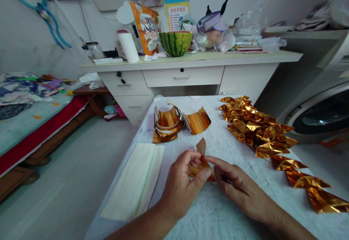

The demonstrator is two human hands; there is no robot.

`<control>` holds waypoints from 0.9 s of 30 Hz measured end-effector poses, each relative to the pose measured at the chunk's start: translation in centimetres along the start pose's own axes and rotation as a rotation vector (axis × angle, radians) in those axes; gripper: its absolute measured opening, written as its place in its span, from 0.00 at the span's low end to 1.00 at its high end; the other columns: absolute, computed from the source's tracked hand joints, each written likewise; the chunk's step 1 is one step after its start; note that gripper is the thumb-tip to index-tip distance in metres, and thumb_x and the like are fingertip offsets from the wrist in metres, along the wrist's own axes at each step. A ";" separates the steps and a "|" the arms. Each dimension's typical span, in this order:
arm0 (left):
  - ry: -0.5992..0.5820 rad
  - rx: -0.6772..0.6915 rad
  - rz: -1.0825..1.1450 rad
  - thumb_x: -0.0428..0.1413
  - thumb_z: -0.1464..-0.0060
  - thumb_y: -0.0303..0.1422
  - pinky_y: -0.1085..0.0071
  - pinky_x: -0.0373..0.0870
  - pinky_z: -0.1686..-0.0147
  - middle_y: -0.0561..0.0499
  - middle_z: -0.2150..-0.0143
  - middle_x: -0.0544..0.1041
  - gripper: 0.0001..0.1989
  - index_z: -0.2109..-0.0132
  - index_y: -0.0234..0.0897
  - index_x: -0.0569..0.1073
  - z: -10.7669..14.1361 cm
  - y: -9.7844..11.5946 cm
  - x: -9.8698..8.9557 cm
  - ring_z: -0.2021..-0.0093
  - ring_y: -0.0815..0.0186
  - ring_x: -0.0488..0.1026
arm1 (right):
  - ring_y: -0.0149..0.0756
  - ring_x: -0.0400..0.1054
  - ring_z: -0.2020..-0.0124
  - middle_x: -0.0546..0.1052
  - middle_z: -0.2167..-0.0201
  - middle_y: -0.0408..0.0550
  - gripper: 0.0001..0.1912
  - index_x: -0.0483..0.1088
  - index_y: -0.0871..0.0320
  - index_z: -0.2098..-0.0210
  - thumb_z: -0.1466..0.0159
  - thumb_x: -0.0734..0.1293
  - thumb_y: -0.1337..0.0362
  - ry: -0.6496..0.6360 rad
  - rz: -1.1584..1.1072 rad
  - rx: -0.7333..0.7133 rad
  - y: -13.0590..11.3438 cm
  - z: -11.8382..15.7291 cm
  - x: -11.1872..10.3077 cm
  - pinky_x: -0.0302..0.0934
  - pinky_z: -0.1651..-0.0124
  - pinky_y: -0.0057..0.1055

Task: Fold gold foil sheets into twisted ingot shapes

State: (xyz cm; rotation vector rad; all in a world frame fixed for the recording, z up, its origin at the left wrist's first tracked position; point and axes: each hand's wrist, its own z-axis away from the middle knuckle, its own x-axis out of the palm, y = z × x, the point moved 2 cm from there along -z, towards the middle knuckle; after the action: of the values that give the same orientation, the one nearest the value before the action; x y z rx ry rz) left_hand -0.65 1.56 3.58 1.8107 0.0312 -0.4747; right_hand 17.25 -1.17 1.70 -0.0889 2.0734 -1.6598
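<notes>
Between my hands is a sheet of gold foil paper (pixel 201 147), partly rolled or folded, with one corner standing up above the fingers. My left hand (pixel 184 182) is closed on it, thumb in front and fingers behind. My right hand (pixel 237 185) meets its right side, index finger stretched to the fold and the other fingers curled at the lower edge; their tips are partly hidden. Beyond the hands lie a curled stack of gold foil sheets (pixel 167 122) and a separate curved foil sheet (pixel 198 121). Many folded gold foil pieces (pixel 268 149) lie along the right side.
A folded pale paper (pixel 133 182) lies left of my hands on the cloth-covered table (pixel 218 214). Behind stands a white desk (pixel 182 74) with a watermelon half (pixel 176 43), an orange pouch (pixel 145 29) and a paper roll (pixel 128 47). A washing machine (pixel 324 84) stands at right, a bed (pixel 40 116) at left.
</notes>
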 end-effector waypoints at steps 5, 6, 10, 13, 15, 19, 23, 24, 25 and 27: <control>0.072 -0.082 0.050 0.59 0.45 0.39 0.73 0.65 0.65 0.55 0.69 0.72 0.11 0.63 0.37 0.68 -0.6 -0.1 -0.3 0.67 0.68 0.69 | 0.29 0.57 0.76 0.60 0.76 0.36 0.39 0.47 0.46 0.32 0.40 0.58 0.73 -0.111 0.147 -0.009 -0.1 -0.1 0.7 0.51 0.72 0.26; 0.083 -0.095 0.046 0.59 0.45 0.39 0.73 0.65 0.66 0.55 0.69 0.71 0.11 0.64 0.37 0.68 -0.7 -0.2 -0.4 0.68 0.68 0.68 | 0.29 0.57 0.76 0.60 0.76 0.36 0.40 0.46 0.46 0.32 0.41 0.58 0.74 -0.129 0.170 -0.009 -0.1 -0.1 0.8 0.51 0.72 0.26; 0.086 -0.114 0.034 0.56 0.44 0.35 0.75 0.64 0.70 0.56 0.72 0.68 0.08 0.67 0.37 0.66 -0.8 -0.3 -0.6 0.71 0.70 0.66 | 0.29 0.59 0.76 0.61 0.76 0.35 0.42 0.45 0.47 0.31 0.43 0.59 0.74 -0.161 0.229 -0.009 0.0 -0.2 1.0 0.52 0.71 0.27; 0.087 -0.108 0.006 0.53 0.43 0.32 0.75 0.62 0.70 0.57 0.73 0.67 0.05 0.68 0.37 0.66 -0.7 -0.3 -0.9 0.72 0.70 0.65 | 0.29 0.59 0.76 0.61 0.77 0.35 0.39 0.48 0.49 0.32 0.41 0.59 0.73 -0.152 0.216 0.001 -0.3 -0.3 1.0 0.53 0.71 0.27; 0.102 -0.096 -0.022 0.52 0.43 0.31 0.76 0.61 0.71 0.57 0.74 0.66 0.06 0.69 0.37 0.65 -0.7 -0.3 -1.3 0.72 0.70 0.64 | 0.29 0.59 0.76 0.62 0.76 0.36 0.35 0.52 0.51 0.34 0.39 0.59 0.70 -0.114 0.196 0.023 -0.6 -0.4 0.9 0.53 0.72 0.26; 0.154 -0.107 -0.004 0.51 0.41 0.33 0.76 0.57 0.74 0.58 0.76 0.62 0.09 0.70 0.37 0.65 -1.0 -0.6 -2.0 0.74 0.71 0.60 | 0.30 0.60 0.75 0.64 0.76 0.38 0.14 0.68 0.55 0.50 0.34 0.59 0.63 0.076 0.151 0.151 -0.2 -0.8 0.2 0.55 0.72 0.27; 0.193 -0.176 0.159 0.52 0.41 0.37 0.76 0.57 0.74 0.57 0.75 0.64 0.10 0.68 0.37 0.65 -1.1 -1.1 -2.0 0.74 0.71 0.60 | 0.33 0.63 0.70 0.68 0.69 0.43 0.11 0.66 0.56 0.56 0.36 0.63 0.58 0.394 0.181 0.259 0.8 -1.1 -1.1 0.58 0.70 0.29; 0.194 -0.203 0.215 0.52 0.41 0.38 0.76 0.57 0.74 0.56 0.74 0.65 0.10 0.68 0.37 0.66 -1.1 -1.3 -1.8 0.73 0.70 0.60 | 0.34 0.64 0.69 0.69 0.67 0.44 0.15 0.65 0.55 0.54 0.37 0.65 0.56 0.452 0.165 0.282 1.0 -1.1 -1.4 0.59 0.70 0.29; 0.192 -0.232 0.273 0.53 0.42 0.38 0.76 0.58 0.74 0.56 0.74 0.66 0.10 0.67 0.37 0.66 -1.1 -1.5 -1.7 0.73 0.70 0.61 | 0.34 0.65 0.68 0.69 0.65 0.45 0.19 0.64 0.55 0.52 0.39 0.67 0.54 0.476 0.120 0.300 1.2 -1.1 -1.6 0.60 0.70 0.29; 0.182 -0.283 0.378 0.54 0.43 0.39 0.76 0.60 0.73 0.55 0.73 0.68 0.10 0.66 0.37 0.67 -1.0 -1.8 -1.3 0.72 0.69 0.63 | 0.34 0.66 0.67 0.70 0.65 0.45 0.20 0.64 0.55 0.53 0.39 0.68 0.51 0.436 -0.039 0.325 1.4 -1.1 -1.6 0.61 0.69 0.29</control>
State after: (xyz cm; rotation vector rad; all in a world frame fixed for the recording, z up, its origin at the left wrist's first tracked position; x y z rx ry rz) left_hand -1.97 3.32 2.56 1.5293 -0.1116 -0.0328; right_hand 18.61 0.74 1.06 0.3728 2.0663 -2.1697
